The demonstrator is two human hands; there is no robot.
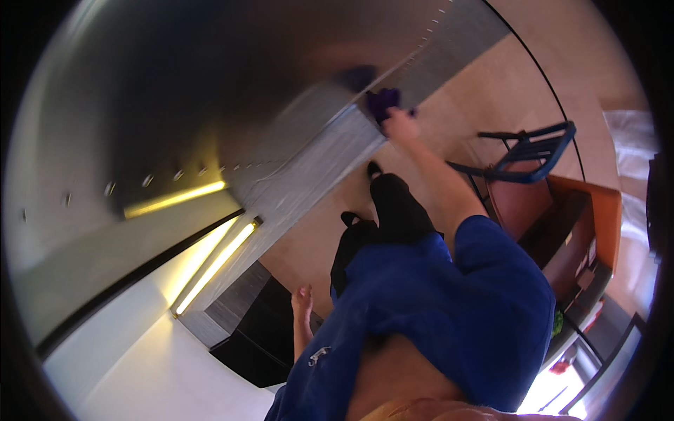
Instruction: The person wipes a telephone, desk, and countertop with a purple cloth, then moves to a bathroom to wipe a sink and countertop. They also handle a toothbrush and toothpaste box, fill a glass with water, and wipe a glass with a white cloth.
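Observation:
At the upper middle of the head view, my right hand (403,125) grips a dark purple cloth (383,104) at the edge of a large glossy panel (253,89). A dark reflection of the cloth shows in the panel beside it. My right arm is stretched out, away from my body. Lower down, my left hand (301,301) hangs at my side near a black cabinet front (263,337), its fingers loosely bent and nothing visible in it.
A grey wood-look ledge (316,163) runs along the panel. A lit tube lamp (216,268) is fixed beside it. On the right stand a dark-framed chair (547,152) and an orange-edged cabinet (605,221). My feet are on the light brown floor (300,247).

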